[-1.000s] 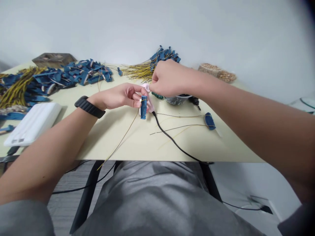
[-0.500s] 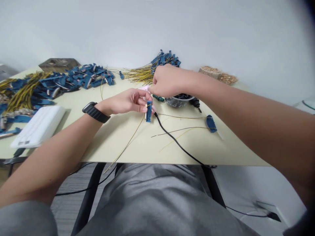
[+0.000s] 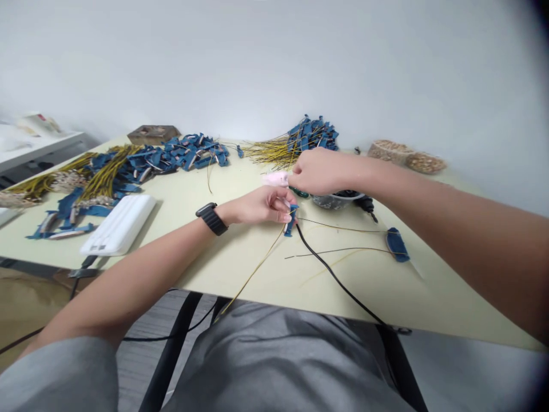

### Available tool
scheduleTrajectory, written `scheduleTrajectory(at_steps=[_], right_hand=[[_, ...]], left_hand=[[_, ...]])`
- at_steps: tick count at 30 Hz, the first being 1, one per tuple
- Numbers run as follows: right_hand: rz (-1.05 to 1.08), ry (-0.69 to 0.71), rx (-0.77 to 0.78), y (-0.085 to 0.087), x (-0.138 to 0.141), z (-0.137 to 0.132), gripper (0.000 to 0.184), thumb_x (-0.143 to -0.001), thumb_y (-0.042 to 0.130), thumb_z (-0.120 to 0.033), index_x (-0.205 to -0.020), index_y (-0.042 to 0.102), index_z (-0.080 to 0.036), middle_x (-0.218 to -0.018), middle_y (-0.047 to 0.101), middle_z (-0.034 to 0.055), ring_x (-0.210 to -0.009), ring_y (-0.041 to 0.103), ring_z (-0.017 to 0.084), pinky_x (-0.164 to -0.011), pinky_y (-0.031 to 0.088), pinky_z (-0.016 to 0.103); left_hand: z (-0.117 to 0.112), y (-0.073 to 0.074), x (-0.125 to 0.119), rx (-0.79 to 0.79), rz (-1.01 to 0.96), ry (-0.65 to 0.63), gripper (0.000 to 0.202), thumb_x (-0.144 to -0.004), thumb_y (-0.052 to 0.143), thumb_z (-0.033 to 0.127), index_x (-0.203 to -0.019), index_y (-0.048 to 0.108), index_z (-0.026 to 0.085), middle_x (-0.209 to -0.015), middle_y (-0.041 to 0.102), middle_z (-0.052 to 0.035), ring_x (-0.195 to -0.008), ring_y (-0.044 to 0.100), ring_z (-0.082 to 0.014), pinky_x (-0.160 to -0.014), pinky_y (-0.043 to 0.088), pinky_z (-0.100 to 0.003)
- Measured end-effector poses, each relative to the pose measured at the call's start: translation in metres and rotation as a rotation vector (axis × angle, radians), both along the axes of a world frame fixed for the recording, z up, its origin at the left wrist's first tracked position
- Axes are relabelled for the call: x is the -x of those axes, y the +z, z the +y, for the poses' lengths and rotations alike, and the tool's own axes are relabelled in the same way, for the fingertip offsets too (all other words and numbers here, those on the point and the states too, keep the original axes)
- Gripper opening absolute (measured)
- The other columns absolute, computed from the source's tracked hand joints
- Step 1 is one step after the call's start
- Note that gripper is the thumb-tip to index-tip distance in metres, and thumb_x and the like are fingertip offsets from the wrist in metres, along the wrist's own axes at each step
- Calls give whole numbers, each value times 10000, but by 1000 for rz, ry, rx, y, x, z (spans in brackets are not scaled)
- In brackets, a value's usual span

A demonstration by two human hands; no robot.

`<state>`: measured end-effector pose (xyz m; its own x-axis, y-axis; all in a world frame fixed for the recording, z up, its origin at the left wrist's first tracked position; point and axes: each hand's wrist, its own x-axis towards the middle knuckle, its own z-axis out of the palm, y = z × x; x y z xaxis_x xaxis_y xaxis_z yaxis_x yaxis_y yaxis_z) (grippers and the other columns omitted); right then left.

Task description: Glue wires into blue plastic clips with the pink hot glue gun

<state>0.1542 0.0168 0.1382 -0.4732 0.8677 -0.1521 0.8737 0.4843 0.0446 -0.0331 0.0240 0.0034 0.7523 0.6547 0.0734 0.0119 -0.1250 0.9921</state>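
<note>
My left hand [image 3: 274, 205] pinches a small blue plastic piece [image 3: 290, 222] upright between thumb and fingers. A thin yellow wire [image 3: 257, 266] runs from it down past the table edge. Just above, my right hand [image 3: 315, 171] is closed, its fingertips beside a pink object [image 3: 275, 178]; what it grips, if anything, is hidden. A black cable [image 3: 330, 269] comes out from beneath my left hand and crosses the table's front edge. To the right lies another blue piece [image 3: 397, 245] with thin black and yellow wires.
Blue pieces [image 3: 197, 151] and yellow wire bundles [image 3: 107, 174] cover the left side. Another wired pile [image 3: 313, 134] lies at the back. A white power bank [image 3: 120, 223], a bowl of black parts [image 3: 337, 200], wood-coloured bits [image 3: 390, 150] and a wooden block [image 3: 153, 134] stand around.
The camera view has turned, so the table and both hands appear farther right and lower. My left hand still holds the blue piece; my right hand stays closed near the pink object.
</note>
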Motion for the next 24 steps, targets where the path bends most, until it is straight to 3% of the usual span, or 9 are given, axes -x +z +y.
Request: scheduleTrajectory(at_steps=[4,11,17,24], right_hand=[[26,-8,8,-2,0,1,368,-997,589,-271,-633,540,-249,-594,510,62,-625,470,223,-656,349,388],[54,-54,-34,-14,-5,4,309,-936,630,-321,-642,569,-246,-637,607,93,-655,525,244,-647,314,404],[56,-68,-64,-22,-9,7,408,-988,605,-352,-610,497,-243,-590,561,71,-637,492,222,-648,289,394],[31,-121,-48,-20,-9,10,439,-994,611,-374,-604,456,-246,-575,522,54,-619,470,216,-631,298,401]], left_hand=[[0,-5,-3,15,-16,14,517,-876,1036,374,-1148,654,157,-1075,896,-170,-938,865,-197,-910,629,-321],[5,-16,-9,78,-81,58,497,-837,1033,237,-1121,631,167,-1023,876,-136,-1067,875,-267,-966,629,-382],[8,-20,-14,85,-99,47,341,-945,893,100,-1128,612,162,-993,870,-107,-1015,868,-204,-959,605,-344],[10,-24,-22,89,-140,65,303,-965,876,96,-1095,610,162,-954,855,-103,-941,847,-193,-930,599,-346]])
